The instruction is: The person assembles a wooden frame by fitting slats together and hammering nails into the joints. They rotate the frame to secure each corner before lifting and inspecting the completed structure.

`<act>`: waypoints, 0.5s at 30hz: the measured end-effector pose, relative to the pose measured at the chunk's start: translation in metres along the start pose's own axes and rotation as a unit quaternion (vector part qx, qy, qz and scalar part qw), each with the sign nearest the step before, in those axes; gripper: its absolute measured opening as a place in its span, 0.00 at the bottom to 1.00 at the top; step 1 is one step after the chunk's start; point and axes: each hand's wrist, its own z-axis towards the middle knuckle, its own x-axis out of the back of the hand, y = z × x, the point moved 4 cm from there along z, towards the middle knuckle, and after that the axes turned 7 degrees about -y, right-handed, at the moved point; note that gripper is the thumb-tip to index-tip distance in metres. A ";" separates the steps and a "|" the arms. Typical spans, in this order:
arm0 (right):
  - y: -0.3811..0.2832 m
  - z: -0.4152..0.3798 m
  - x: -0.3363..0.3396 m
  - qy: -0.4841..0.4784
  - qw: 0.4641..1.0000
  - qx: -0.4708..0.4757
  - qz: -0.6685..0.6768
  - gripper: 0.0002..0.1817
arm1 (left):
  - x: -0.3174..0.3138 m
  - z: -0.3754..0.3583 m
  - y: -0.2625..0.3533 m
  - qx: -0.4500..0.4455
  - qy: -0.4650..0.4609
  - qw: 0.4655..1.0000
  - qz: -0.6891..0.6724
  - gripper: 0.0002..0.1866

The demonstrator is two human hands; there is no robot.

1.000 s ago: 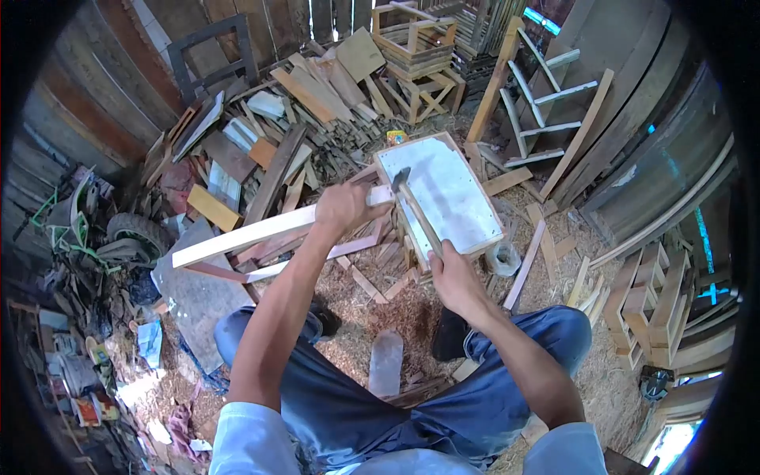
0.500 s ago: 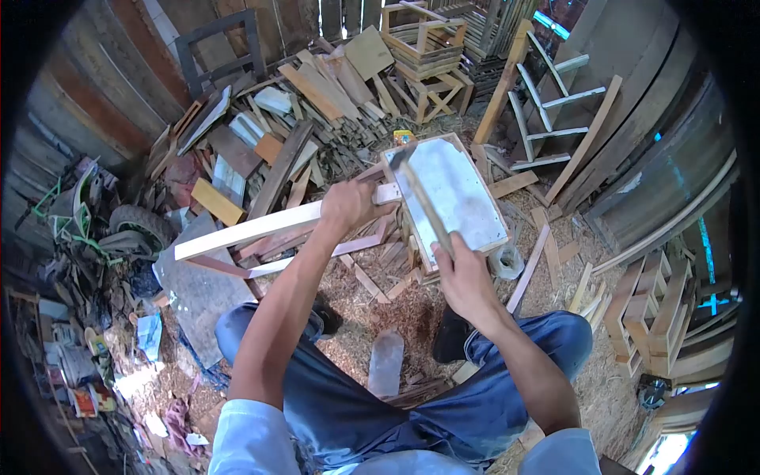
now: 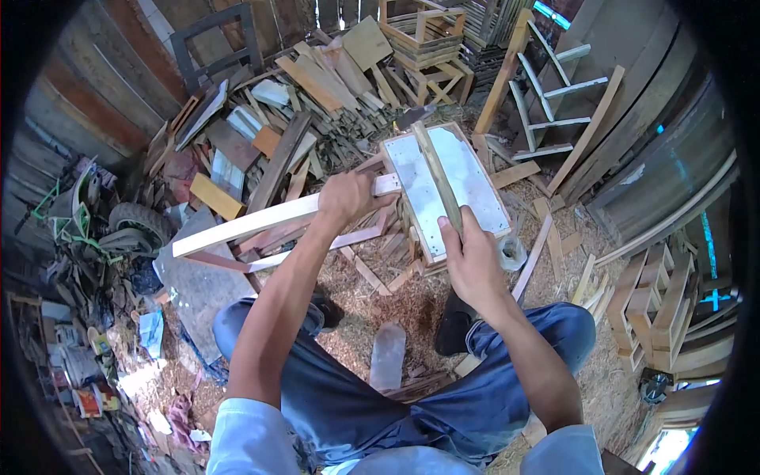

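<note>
My left hand [image 3: 345, 198] is wrapped round a pale wooden frame [image 3: 253, 226], close to its right end. That end meets the left edge of a box-like block with a white top [image 3: 467, 170], which has a wooden rim and small dark marks. My right hand [image 3: 477, 265] grips the lower end of a hammer [image 3: 437, 170] by its wooden handle. The handle crosses above the white top, and the dark head [image 3: 413, 119] is past the block's far edge. Part of the frame's right end is hidden behind my left fingers.
A heap of scrap boards [image 3: 317, 87] lies beyond the frame. Stacked wooden frames [image 3: 423, 36] stand at the back. A clear plastic jar [image 3: 512, 253] is right of the block, and a plastic bottle [image 3: 388, 356] lies between my legs on the sawdust. Slatted wooden pieces [image 3: 653, 305] stand at right.
The hammer head has swung up and away from the frame's end, past the block's far edge. My right hand has shifted slightly to the right, while my left hand stays on the frame.
</note>
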 end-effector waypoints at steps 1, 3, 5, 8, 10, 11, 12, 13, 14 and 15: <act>0.001 0.000 -0.002 -0.013 0.999 -0.046 -0.007 0.13 | -0.001 0.000 0.000 -0.004 0.009 1.000 0.001 0.35; 0.038 0.004 -0.018 -0.040 0.996 -0.035 -0.069 0.13 | 0.001 0.001 0.002 -0.011 0.024 1.000 0.002 0.35; 0.048 0.004 -0.021 -0.071 0.989 -0.027 -0.126 0.14 | 0.005 -0.002 0.004 0.001 0.018 1.000 0.001 0.36; 0.019 -0.001 -0.008 -0.067 0.993 -0.079 -0.047 0.14 | 0.003 -0.001 0.002 0.006 -0.005 1.000 0.009 0.37; 0.005 -0.001 -0.002 -0.026 0.998 -0.054 0.000 0.14 | 0.001 0.000 0.001 0.008 -0.015 1.000 0.013 0.37; 0.001 -0.001 -0.001 -0.015 0.999 -0.047 -0.007 0.15 | 0.001 0.001 0.002 0.009 -0.017 1.000 0.019 0.37; 0.013 0.000 -0.005 -0.015 0.999 -0.051 -0.005 0.15 | 0.001 0.002 0.004 0.007 -0.021 1.000 0.020 0.37; 0.031 0.003 -0.016 -0.060 0.995 -0.070 -0.048 0.15 | 0.000 0.001 0.005 0.017 -0.039 0.999 0.009 0.37; 0.043 0.005 -0.023 -0.104 0.987 -0.084 -0.092 0.15 | 0.002 0.000 0.004 0.028 -0.053 0.998 -0.001 0.36; 0.038 0.005 -0.018 -0.126 0.983 -0.088 -0.100 0.16 | 0.004 -0.003 0.005 0.003 -0.014 1.000 0.006 0.36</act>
